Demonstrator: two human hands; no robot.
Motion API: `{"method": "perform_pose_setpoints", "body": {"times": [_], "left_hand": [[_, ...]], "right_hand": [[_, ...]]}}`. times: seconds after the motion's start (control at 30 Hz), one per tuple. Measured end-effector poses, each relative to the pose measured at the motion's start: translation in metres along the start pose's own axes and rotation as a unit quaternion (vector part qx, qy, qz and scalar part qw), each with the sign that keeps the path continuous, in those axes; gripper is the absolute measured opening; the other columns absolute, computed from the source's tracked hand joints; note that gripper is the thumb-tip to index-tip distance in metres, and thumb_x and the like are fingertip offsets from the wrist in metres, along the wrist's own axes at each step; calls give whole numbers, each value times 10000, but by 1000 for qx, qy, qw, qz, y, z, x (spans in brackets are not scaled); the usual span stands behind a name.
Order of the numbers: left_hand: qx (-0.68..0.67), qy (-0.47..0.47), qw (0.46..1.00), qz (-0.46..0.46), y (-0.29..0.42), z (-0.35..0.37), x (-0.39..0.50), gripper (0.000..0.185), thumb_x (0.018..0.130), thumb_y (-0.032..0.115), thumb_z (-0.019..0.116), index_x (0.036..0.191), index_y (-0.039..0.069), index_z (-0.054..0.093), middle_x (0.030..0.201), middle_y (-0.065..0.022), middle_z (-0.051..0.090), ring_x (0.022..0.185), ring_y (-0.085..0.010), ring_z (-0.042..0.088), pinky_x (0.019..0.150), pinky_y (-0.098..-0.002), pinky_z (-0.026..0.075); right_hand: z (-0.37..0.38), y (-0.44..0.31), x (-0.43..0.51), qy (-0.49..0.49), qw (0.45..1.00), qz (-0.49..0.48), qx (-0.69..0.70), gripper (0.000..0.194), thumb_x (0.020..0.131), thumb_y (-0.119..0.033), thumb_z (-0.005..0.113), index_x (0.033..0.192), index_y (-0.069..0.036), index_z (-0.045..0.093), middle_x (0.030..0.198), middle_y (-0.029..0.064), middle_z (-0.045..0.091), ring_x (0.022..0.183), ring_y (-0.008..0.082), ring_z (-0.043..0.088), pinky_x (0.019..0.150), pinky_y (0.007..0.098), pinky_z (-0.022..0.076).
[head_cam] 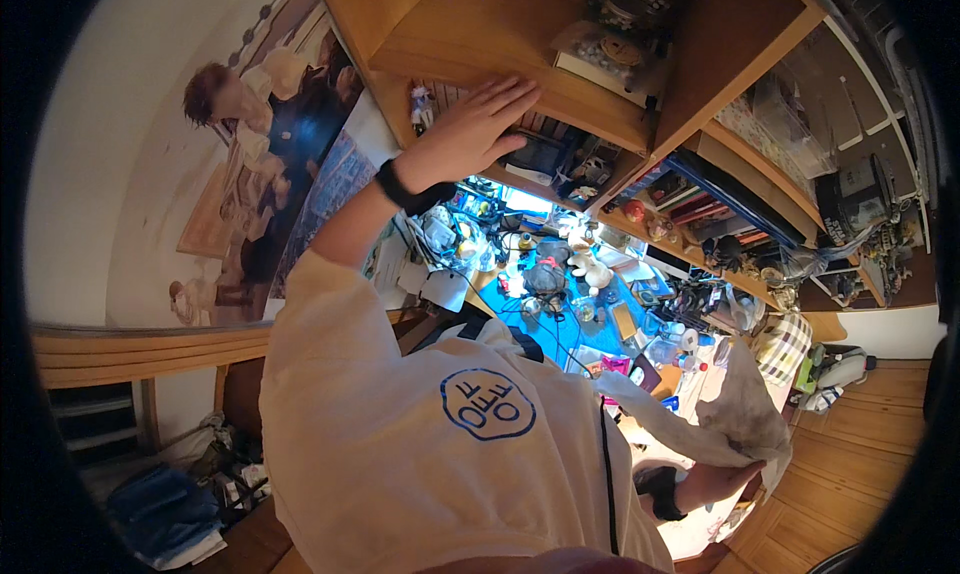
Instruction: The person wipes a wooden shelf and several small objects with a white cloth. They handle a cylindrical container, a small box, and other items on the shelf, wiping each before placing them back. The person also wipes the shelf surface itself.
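My left hand [472, 128] rests flat against the front edge of an upper wooden shelf [562, 90], its fingers extended and nothing held. It wears a black wristband. Low on the right, my right hand [720, 485], also with a black band at the wrist, holds a thin greyish-white cloth [742, 416] that hangs crumpled and partly covers the fingers. Glass jars [624, 11] and a plastic bag of small items [600, 53] stand on the shelf above my left hand. A small figurine [421, 105] is beside its wrist.
Below the shelves, a lit desk with a blue mat [555, 334] carries plush toys [592, 270], cables, bottles [664, 349] and papers. Books and folders [739, 199] fill the right shelves. A checkered cushion [782, 345] lies farther right. A large poster [247, 161] covers the left wall.
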State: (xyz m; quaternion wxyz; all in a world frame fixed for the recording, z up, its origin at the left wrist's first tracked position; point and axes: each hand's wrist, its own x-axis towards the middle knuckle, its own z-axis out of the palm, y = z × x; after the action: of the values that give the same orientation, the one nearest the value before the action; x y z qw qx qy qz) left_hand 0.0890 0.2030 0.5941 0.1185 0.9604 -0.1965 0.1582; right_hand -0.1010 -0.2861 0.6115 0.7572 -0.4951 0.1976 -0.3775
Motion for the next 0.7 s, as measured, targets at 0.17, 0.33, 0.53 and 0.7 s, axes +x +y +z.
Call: {"method": "perform_pose_setpoints", "body": {"times": [0.17,0.33,0.53,0.7], "left_hand": [[-256,-71,956,-128,6,-19,-54,206,846,178,614,941,8,681,1016,-136,664,779,-281,661,670,-343,503],[-294,-47,924,-238,31,-7,-59,199,744,208,699,868,53,684,703,-48,647,616,-141,613,528,-259,433],[-393,62,903,-160,68,21,-50,260,832,235,622,1013,49,639,794,-66,683,715,-138,643,567,-259,454],[-463,136,840,-248,56,31,-78,274,919,254,531,942,4,643,741,-75,671,675,-141,638,573,-251,463]], "right_hand": [[-8,5,3,-38,995,-1,-88,496,984,-215,373,1429,-51,227,1471,142,239,1301,325,339,1114,465,228],[25,62,6,-187,969,157,-47,564,966,-370,381,1400,-23,283,1421,139,324,1276,285,356,1086,413,261],[174,152,-17,-557,794,-155,-189,378,892,-176,456,1223,1,507,1263,160,509,1177,314,463,1000,408,350],[310,173,-60,-574,663,-384,-287,219,763,-61,532,960,27,570,1006,252,575,995,422,524,904,480,414]]}}
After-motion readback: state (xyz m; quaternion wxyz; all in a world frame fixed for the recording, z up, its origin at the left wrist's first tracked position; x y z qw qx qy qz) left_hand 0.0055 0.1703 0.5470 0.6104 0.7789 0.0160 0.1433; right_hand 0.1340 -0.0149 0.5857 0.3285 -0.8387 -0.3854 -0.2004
